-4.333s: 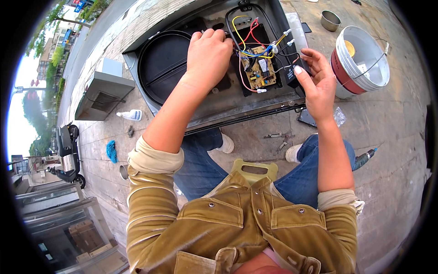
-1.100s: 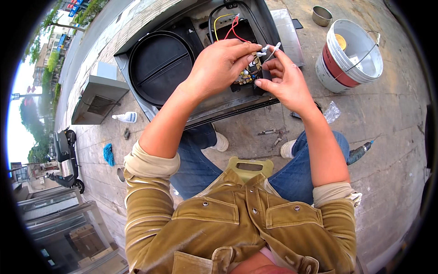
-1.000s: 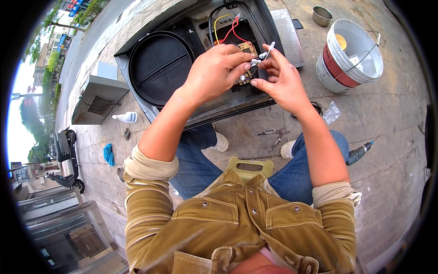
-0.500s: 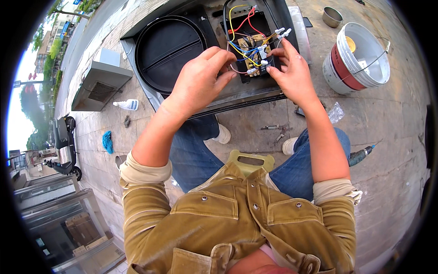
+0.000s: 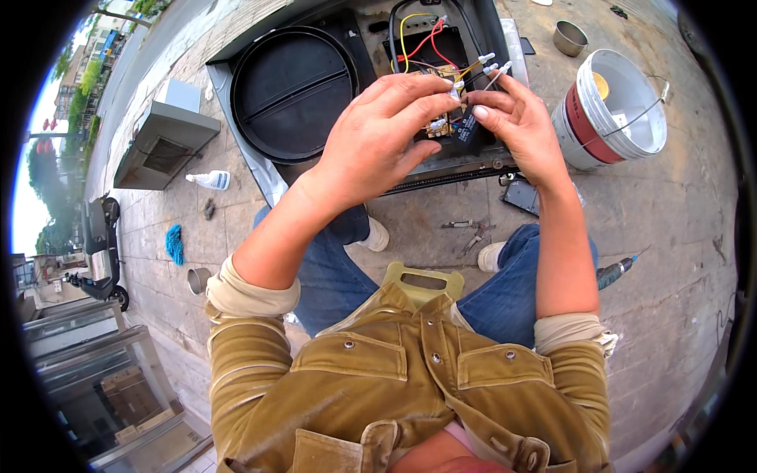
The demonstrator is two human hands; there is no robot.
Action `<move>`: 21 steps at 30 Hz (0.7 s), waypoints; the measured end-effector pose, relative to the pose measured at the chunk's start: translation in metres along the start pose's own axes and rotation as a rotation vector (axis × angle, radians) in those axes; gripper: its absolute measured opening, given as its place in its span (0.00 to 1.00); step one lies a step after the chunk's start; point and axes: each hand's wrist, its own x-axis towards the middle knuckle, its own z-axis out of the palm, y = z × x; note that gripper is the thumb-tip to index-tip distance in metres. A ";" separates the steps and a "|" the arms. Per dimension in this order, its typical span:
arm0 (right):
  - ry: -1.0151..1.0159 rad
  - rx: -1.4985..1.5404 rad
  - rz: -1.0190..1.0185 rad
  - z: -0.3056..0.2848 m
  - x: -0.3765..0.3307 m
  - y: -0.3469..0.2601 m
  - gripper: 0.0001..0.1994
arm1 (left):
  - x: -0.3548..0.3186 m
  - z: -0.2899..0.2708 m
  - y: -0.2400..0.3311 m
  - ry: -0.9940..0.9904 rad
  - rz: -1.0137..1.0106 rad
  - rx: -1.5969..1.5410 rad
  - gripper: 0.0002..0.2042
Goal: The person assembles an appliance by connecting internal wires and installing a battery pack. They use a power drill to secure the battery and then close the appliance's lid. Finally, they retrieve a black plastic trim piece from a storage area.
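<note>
A dark metal housing lies in front of me with its wiring bay uncovered. Inside, a circuit board shows partly beneath my left hand. That hand's fingers stretch over the board toward white wire connectors, its thumb standing apart. My right hand pinches a small black capacitor-like block at its upper end. Capped wire ends stick up beside the right fingertips. Red wires and a yellow wire loop behind the board. My fingers hide the exact contact points.
A round black opening fills the housing's left half. A white bucket and a metal cup stand right. On the paving lie a white bottle, blue cloth, a power screwdriver and a dark phone-like device.
My left hand has moved right, its fingers spreading over the board. The right hand has drawn slightly right and lower, with the black block now tilted up off the board.
</note>
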 end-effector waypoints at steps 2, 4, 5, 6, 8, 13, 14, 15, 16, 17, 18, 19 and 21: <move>-0.040 0.058 -0.039 0.002 0.003 -0.003 0.30 | 0.010 0.005 0.004 -0.052 0.070 0.061 0.32; -0.011 0.103 -0.006 -0.001 0.006 0.004 0.29 | 0.019 0.014 0.009 -0.065 0.067 0.100 0.34; 0.004 0.125 0.011 -0.003 0.007 0.006 0.29 | 0.022 0.018 0.011 -0.063 0.060 0.110 0.35; 0.002 0.101 0.024 0.000 0.005 0.002 0.28 | 0.023 0.020 0.011 -0.065 0.049 0.122 0.35; 0.032 0.181 0.042 0.010 0.002 -0.010 0.25 | 0.024 0.023 0.009 -0.050 0.002 0.084 0.34; 0.094 0.259 0.045 0.006 0.002 -0.009 0.16 | 0.034 0.012 -0.017 0.087 -0.342 -0.316 0.27; 0.133 0.148 0.006 0.005 0.005 -0.004 0.14 | 0.039 0.010 -0.026 0.121 -0.443 -0.544 0.26; 0.182 -0.008 -0.034 0.003 0.006 0.000 0.15 | 0.047 0.010 -0.032 0.152 -0.540 -0.779 0.25; 0.226 -0.163 -0.073 0.005 0.008 0.004 0.15 | 0.053 0.007 -0.038 0.140 -0.588 -0.759 0.24; 0.268 -0.319 -0.111 0.007 0.009 0.005 0.16 | 0.057 0.009 -0.045 0.112 -0.588 -0.665 0.22; 0.277 -0.440 -0.091 0.010 0.008 0.001 0.21 | 0.062 0.010 -0.052 0.066 -0.558 -0.514 0.22; 0.335 -0.490 -0.200 0.015 0.010 0.002 0.23 | 0.064 0.011 -0.056 0.020 -0.526 -0.362 0.21; 0.455 -0.590 -0.418 0.022 0.014 0.005 0.26 | 0.070 0.015 -0.057 0.008 -0.337 -0.024 0.21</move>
